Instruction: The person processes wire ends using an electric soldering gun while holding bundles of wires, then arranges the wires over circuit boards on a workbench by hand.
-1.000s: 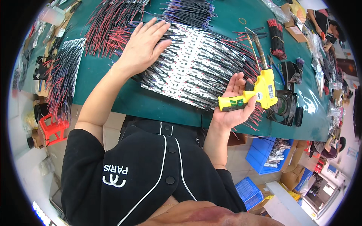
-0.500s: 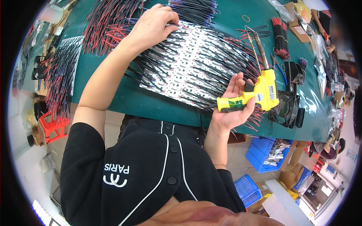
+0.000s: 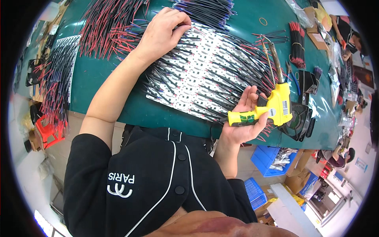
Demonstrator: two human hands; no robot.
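My right hand (image 3: 238,133) is closed round the handle of a yellow soldering gun (image 3: 279,103), palm up. Its metal tip and thin feed tube point toward the far side of the table, beyond the right edge of a white circuit board panel (image 3: 182,94). Rows of black and red wires lie across this panel. At its far left corner, my left hand (image 3: 164,34) is closed, thumb and fingertips pinched together. What sits between those fingertips is too small to make out.
Bundles of black-red wires (image 3: 108,27) and blue-tipped wires (image 3: 205,11) lie on the green table (image 3: 130,110). A tied wire bundle (image 3: 297,43), pliers (image 3: 293,77) and a black fan (image 3: 296,122) are at right. Another wired panel (image 3: 59,75) stands left. Blue bins (image 3: 266,160) sit below.
My left hand has shifted slightly right, and its fingers are now more pinched together. The soldering gun appears slightly lower, as the whole view has shifted a little.
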